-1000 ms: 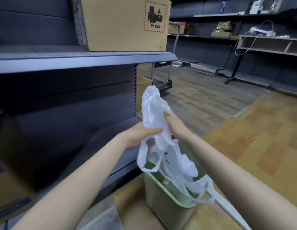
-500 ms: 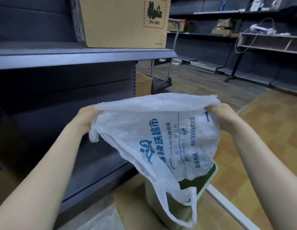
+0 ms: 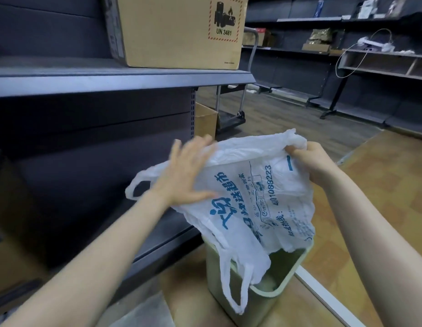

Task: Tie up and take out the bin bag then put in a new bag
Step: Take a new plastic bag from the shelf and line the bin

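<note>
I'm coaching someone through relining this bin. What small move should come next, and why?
Probably slip the left hand into the white plastic bag to spread its mouth. That hand lies flat with straight fingers against the bag, while only the right hand grips the top edge. The bag hangs above the green bin unopened, one handle draped over the rim.

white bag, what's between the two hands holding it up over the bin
In the head view, only the white bag's own rim and printed side span between the left hand and right hand; the green bin sits below.
</note>
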Demonstrator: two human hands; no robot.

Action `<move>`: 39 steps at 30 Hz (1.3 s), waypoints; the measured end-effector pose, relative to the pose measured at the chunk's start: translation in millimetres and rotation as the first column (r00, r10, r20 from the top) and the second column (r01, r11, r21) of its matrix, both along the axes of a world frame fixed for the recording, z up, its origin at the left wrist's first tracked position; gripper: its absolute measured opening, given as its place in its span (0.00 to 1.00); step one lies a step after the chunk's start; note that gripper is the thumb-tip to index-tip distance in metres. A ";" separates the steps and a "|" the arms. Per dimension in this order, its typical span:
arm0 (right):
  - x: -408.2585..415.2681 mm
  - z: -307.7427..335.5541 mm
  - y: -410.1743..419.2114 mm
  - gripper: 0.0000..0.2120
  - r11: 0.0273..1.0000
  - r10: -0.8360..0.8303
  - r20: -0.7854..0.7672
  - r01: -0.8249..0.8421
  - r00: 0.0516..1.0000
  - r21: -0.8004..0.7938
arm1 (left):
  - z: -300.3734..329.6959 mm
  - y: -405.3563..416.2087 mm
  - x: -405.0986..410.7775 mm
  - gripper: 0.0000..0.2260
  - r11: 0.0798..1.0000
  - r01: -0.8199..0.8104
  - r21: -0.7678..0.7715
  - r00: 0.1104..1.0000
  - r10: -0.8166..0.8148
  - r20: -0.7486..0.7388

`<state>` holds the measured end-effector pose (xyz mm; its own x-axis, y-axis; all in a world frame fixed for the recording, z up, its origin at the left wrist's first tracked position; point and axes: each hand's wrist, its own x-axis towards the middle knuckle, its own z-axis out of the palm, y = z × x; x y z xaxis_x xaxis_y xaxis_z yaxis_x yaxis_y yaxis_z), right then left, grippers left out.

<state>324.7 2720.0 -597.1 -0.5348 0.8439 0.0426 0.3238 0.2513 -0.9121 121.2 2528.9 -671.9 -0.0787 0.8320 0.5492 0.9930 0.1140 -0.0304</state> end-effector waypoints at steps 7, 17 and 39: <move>1.3 17.0 -0.1 0.08 0.998 -0.007 -0.049 0.003 0.999 -0.068 | -103.0 13.2 10.0 0.56 0.933 0.108 -0.344 0.762 -0.300 -0.574; 24.8 38.9 -0.1 0.08 0.990 -0.016 -0.093 0.003 0.996 -0.139 | -110.2 16.7 -29.3 0.38 0.983 0.043 0.177 0.701 0.096 -0.707; -5.8 2.3 -29.1 0.32 0.912 0.183 0.409 -0.309 0.894 0.268 | -23.0 36.9 3.4 0.15 0.894 0.088 0.440 0.855 0.159 -0.493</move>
